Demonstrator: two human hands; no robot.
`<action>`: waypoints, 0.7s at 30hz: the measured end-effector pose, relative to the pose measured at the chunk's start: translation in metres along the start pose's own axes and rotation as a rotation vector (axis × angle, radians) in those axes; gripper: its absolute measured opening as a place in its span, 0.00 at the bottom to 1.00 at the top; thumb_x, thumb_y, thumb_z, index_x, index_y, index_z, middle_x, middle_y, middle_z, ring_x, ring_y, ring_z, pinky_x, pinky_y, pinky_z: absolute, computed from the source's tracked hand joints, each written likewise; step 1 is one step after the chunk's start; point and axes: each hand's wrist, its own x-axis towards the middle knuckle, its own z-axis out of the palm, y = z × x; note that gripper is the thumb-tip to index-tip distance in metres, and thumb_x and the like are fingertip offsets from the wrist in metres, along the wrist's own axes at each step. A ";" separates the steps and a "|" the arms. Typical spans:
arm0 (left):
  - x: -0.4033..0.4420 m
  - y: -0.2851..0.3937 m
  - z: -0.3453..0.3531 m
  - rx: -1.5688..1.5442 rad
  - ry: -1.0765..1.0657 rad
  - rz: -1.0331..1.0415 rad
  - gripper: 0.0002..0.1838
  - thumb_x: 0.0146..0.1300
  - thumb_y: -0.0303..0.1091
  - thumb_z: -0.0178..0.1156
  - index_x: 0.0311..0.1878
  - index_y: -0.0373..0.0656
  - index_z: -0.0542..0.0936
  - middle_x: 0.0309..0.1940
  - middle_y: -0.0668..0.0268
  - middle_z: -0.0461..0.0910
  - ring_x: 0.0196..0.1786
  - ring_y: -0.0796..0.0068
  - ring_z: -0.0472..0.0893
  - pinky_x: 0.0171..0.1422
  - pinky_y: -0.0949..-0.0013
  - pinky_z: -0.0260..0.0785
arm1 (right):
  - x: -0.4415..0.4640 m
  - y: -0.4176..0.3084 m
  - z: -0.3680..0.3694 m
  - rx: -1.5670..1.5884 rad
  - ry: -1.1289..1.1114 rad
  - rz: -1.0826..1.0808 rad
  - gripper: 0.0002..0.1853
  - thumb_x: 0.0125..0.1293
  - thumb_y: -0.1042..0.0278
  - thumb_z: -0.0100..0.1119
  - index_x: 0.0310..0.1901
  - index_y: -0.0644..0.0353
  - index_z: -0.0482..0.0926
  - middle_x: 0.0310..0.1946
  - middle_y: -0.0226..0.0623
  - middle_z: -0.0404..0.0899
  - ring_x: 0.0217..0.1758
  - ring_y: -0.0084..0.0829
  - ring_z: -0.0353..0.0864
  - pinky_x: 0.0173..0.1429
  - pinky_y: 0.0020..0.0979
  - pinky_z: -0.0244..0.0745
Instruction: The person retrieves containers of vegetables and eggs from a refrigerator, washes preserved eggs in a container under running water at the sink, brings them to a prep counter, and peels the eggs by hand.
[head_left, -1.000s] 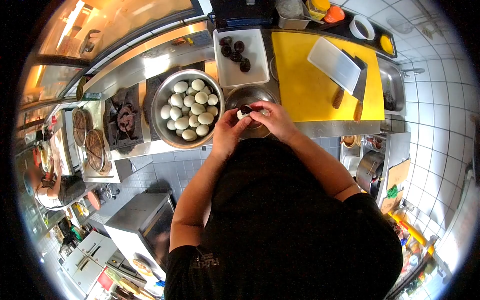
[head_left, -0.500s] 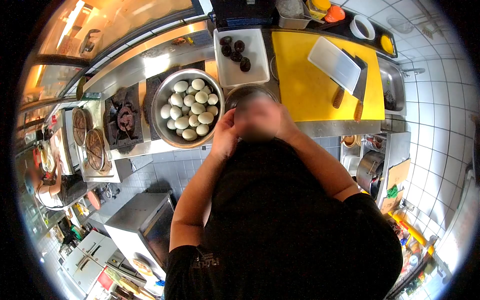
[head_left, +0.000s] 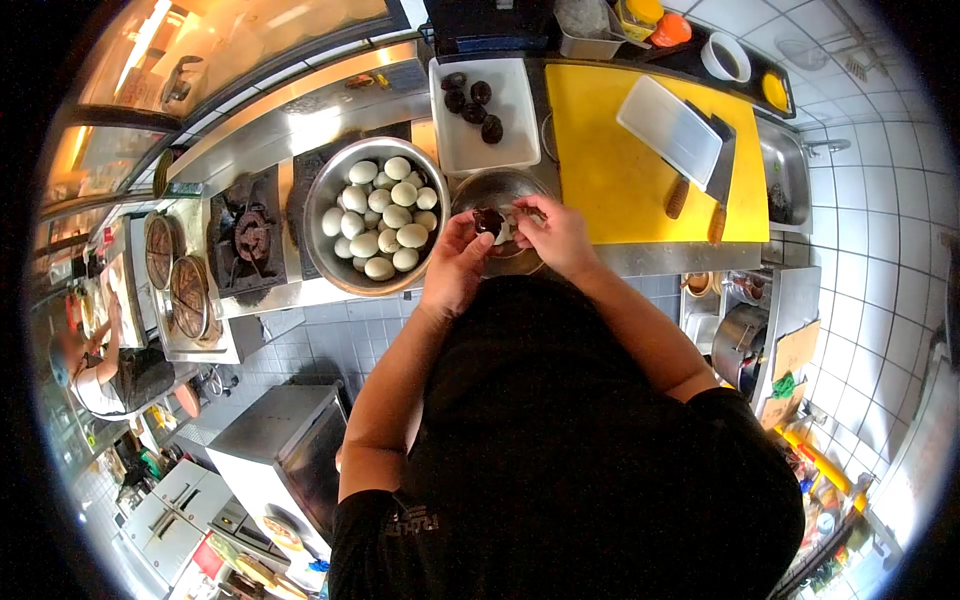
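Note:
A dark, partly peeled egg, like a century egg, rests in the curled fingers of my left hand. Pale shell still covers its right side. My right hand pinches at that shell with thumb and forefinger. Beneath both hands sits a metal bowl, its contents mostly hidden. To the left, a large steel bowl holds several unpeeled pale eggs. Several peeled dark eggs lie in a white tray behind the bowl.
A yellow cutting board on the right bears a white plastic container and cleavers with wooden handles. Beyond it is a sink. A gas burner stands left. Another person works at the far left.
A blur over the hands is gone, so the egg and fingers now show. My right hand appears slightly farther from the left one. Bowls and tray stay in place.

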 end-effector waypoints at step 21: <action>0.004 -0.007 -0.011 0.141 -0.043 0.023 0.19 0.70 0.20 0.60 0.61 0.37 0.70 0.56 0.57 0.79 0.56 0.64 0.81 0.62 0.60 0.77 | -0.011 -0.023 0.009 0.002 -0.091 0.008 0.09 0.68 0.71 0.62 0.44 0.69 0.82 0.27 0.37 0.86 0.29 0.22 0.86 0.35 0.25 0.80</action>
